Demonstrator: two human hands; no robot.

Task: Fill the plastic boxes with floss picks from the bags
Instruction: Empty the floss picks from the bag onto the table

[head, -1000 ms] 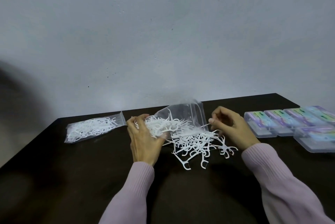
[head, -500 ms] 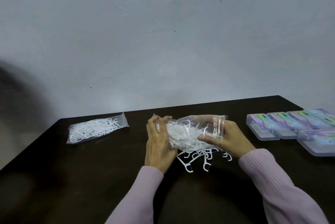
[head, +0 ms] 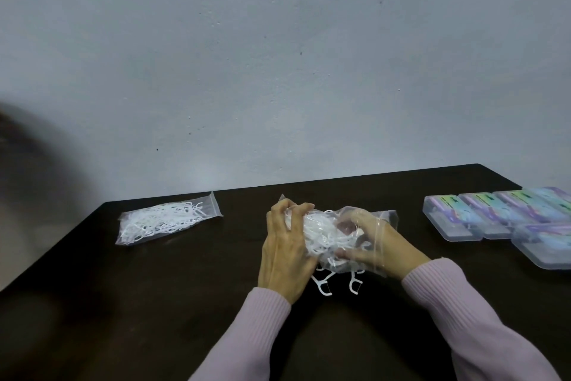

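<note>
At the middle of the dark table, both hands gather a heap of white floss picks [head: 321, 234] under a clear plastic bag [head: 381, 220]. My left hand [head: 285, 249] curls its fingers over the left side of the heap. My right hand [head: 381, 246] lies under the bag film and pinches the picks from the right. Two loose picks [head: 323, 285] stick out toward me below the hands. A second, sealed bag of floss picks [head: 163, 221] lies flat at the left. Several clear plastic boxes [head: 454, 220] with coloured labels stand at the right edge.
The dark table [head: 154, 303] ends at a grey wall behind. Its left edge runs diagonally at the lower left. A dark blurred shape fills the far left of the view.
The spread-out picks were swept together into a heap. My right hand moved in from the right and the bag now drapes over it. Both hands sit closer together.
</note>
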